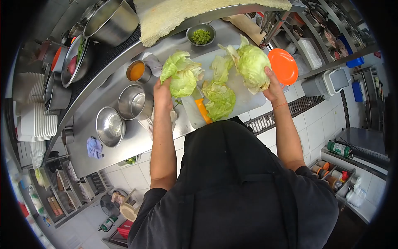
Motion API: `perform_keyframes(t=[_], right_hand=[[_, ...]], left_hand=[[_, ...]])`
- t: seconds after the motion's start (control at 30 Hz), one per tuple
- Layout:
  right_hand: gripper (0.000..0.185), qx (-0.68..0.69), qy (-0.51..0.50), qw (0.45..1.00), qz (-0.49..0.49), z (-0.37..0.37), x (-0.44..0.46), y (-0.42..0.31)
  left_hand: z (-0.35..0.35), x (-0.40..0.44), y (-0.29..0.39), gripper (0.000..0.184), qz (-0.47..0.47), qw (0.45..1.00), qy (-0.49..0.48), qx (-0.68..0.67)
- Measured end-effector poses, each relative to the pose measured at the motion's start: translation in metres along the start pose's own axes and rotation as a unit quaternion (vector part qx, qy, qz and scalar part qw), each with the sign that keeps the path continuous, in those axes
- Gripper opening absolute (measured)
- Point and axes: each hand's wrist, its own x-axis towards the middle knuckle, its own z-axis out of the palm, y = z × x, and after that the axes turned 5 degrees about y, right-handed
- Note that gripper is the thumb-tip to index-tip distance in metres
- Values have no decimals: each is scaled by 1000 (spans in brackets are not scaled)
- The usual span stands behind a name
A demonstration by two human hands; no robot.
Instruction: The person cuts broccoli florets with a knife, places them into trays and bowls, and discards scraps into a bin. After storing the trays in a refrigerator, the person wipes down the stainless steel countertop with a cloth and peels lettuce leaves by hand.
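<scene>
My left hand (163,92) is closed on loose lettuce leaves (181,74) above the left edge of a white cutting board (248,101). In my right hand (273,87) is a head of lettuce (252,66), held over the board's right side. Between the hands, more torn leaves (219,99) lie on the board. A knife with an orange handle (202,110) rests beside them, its blade partly covered by leaves.
Left of the board stand two empty metal bowls (110,126) and a pot of orange liquid (136,71). A bowl of chopped greens (201,35) sits behind it. An orange plate (282,67) is at the right. A metal shelf edge (91,68) runs along the back left.
</scene>
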Motion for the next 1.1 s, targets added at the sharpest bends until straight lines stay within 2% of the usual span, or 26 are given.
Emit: perform_keyframes(t=[0.17, 0.27, 0.37, 0.47, 0.5, 0.57, 0.6, 0.7, 0.73, 0.83, 0.93, 1.03, 1.1], right_hand=[[70, 71, -13, 997, 7, 13, 2, -14], [68, 70, -13, 997, -19, 20, 0, -19], [65, 27, -18, 999, -26, 21, 0, -22], [68, -55, 24, 997, -39, 10, 10, -4], [71, -130, 30, 990, -55, 10, 11, 4], [78, -278, 38, 956, -85, 12, 11, 22], [89, -348, 30, 933, -87, 13, 12, 31], [96, -588, -20, 789, -180, 9, 7, 39], [101, -575, -23, 799, -173, 11, 6, 38], [104, -637, -35, 742, -207, 11, 8, 32], [101, -693, -15, 699, -177, 20, -3, 18], [92, -738, 14, 639, -216, 43, -21, -1], [78, -714, 20, 640, -285, 55, -29, -3]], left_hand=[[11, -22, 11, 33, 25, 999, 19, 11], [9, -25, 5, 38, 11, 997, -22, -78], [6, -37, 7, 41, -78, 985, -15, -153], [5, -44, 6, 43, -87, 981, 4, -173], [6, -47, 6, 43, -85, 981, -1, -175], [10, -52, 8, 44, -81, 980, -8, -180], [11, -54, 9, 43, -81, 980, -7, -180], [10, -58, 9, 42, -84, 980, -10, -181], [7, -57, 8, 42, -85, 979, -18, -185], [7, -60, 8, 42, -84, 979, -19, -187], [5, -66, 12, 42, -62, 982, -15, -175], [0, -69, 12, 43, -46, 986, -21, -160], [-1, -70, 12, 42, -37, 986, -9, -161]])
